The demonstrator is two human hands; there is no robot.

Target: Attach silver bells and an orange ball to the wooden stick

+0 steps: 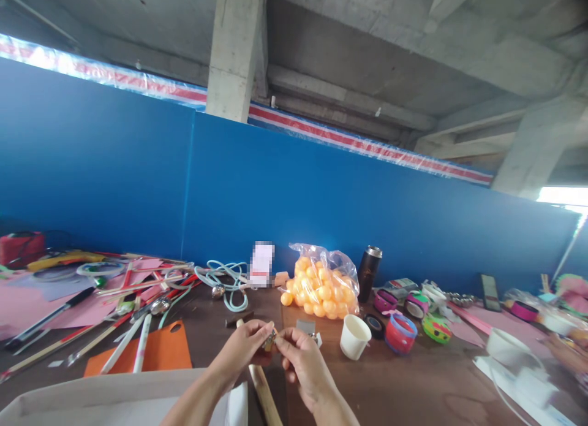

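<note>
My left hand [243, 347] and my right hand [304, 363] meet above the brown table, fingertips pinched together. Between them is a small shiny metal piece [269, 341], gold and silver in tone; the fingers cover most of it, so its kind is unclear. Beneath my hands runs a hammer with a wooden handle [264, 396], partly hidden by my left hand. Just beyond the right hand lies a small grey flat piece [305, 327]. A white paper cup [355, 337] stands to the right, beside a roll of black tape [374, 326].
A clear bag of orange balls [321, 291] and a black thermos [370, 273] stand by the blue partition [294, 193]. Left are sticks, an orange sheet [169, 346] and a white bin [114, 389]. Right are colourful small containers [400, 334] and a white power strip [519, 389].
</note>
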